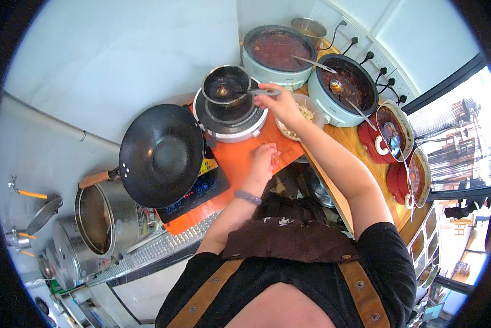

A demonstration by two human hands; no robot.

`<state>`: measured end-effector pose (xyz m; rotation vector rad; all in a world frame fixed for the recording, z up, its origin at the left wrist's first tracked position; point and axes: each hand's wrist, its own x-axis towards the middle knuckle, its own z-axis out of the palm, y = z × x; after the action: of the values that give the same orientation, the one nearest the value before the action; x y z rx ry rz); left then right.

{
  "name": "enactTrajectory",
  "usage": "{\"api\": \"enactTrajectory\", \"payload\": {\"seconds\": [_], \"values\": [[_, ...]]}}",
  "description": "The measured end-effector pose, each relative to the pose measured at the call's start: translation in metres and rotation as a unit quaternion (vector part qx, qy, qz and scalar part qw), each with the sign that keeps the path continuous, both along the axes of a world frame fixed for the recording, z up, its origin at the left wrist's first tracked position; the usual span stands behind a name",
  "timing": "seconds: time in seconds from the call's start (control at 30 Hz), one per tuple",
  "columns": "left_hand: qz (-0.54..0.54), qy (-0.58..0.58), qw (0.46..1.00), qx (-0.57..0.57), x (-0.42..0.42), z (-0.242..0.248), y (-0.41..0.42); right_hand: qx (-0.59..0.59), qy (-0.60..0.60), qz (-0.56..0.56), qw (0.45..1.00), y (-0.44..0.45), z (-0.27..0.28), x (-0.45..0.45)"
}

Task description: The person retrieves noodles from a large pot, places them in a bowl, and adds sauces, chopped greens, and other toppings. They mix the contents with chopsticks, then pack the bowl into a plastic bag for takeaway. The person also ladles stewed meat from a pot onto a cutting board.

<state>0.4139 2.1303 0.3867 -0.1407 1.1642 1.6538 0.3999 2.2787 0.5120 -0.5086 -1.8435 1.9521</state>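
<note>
My right hand (276,102) grips the grey handle of a utensil (264,92) that reaches to a small metal pot (226,84) with dark contents. The pot is over a round white induction cooker (233,133); whether the utensil is a ladle in the pot or the pot's handle, I cannot tell. My left hand (266,158) hangs over the orange counter (245,156), fingers loosely curled, holding nothing. Left of it, a black wok (159,156) with a wooden handle sits on a black induction hob (200,188). Near my right wrist stands a bowl of pale strips (305,117).
Two white electric pots (280,49) (344,90) of dark red food hold or bear spoons. Red pots (376,143) stand at the right. Plugs and cords (368,55) line the wall. A tall steel stockpot (94,217) stands at the left.
</note>
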Motion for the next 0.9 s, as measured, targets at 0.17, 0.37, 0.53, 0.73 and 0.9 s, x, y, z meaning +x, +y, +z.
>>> {"api": "enactTrajectory", "payload": {"seconds": [0.17, 0.37, 0.53, 0.73, 0.9], "values": [[-0.052, 0.019, 0.998, 0.008, 0.005, 0.005, 0.016, 0.354, -0.111, -0.029, 0.928, 0.048, 0.007, 0.046], [-0.064, -0.030, 0.997, 0.008, 0.001, -0.001, 0.066, 0.643, -0.329, -0.191, 0.665, 0.165, 0.027, 0.073], [-0.051, -0.130, 0.990, 0.029, -0.007, -0.029, 0.082, 0.345, -0.350, -0.150, 0.858, 0.217, 0.021, 0.070], [-0.034, -0.132, 0.990, 0.046, -0.002, -0.021, 0.073, 0.482, -0.414, -0.038, 0.771, 0.212, 0.017, 0.056], [0.009, -0.086, 0.993, 0.076, 0.001, 0.035, 0.050, 0.268, -0.220, -0.090, 0.934, 0.229, 0.014, 0.037]]}}
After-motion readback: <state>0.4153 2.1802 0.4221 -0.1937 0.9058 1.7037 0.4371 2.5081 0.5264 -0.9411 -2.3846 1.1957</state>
